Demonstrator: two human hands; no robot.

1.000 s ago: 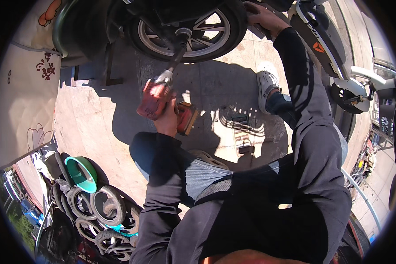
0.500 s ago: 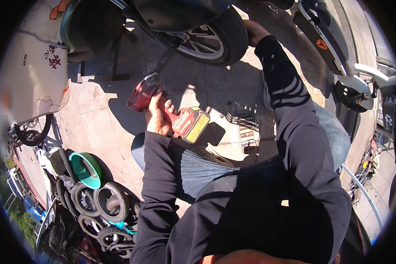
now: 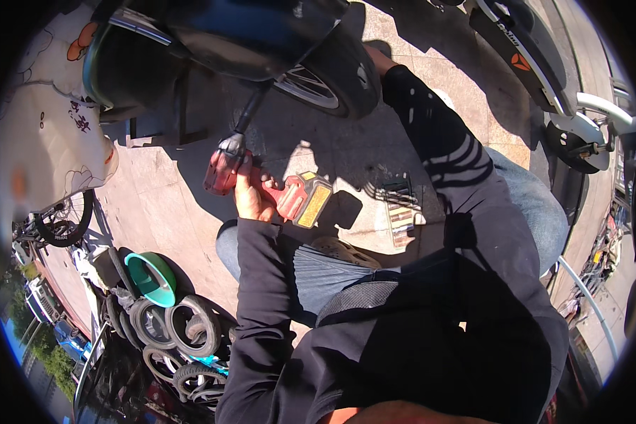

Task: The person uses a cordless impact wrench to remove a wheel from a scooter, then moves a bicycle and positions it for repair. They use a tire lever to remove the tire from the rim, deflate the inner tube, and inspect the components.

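My left hand is closed round the handle of a red cordless impact wrench with a yellow-labelled battery. From its nose a long dark extension slants up toward the wheel's hub, its far end lost in shadow under the dark bodywork of a scooter. The scooter's wheel has a black tyre and light spokes. At the tyre's far right side is my right hand, mostly hidden behind the tyre and sleeve; its fingers do not show.
A dark metal stand is left of the wheel. At lower left lie several old tyres and a green basin. A row of small parts or tools rests on the paving. Another scooter stands at right.
The wheel and bodywork have shifted left and look more turned, with less of the spokes showing. My right hand has moved left with the tyre. My left hand still holds the wrench.
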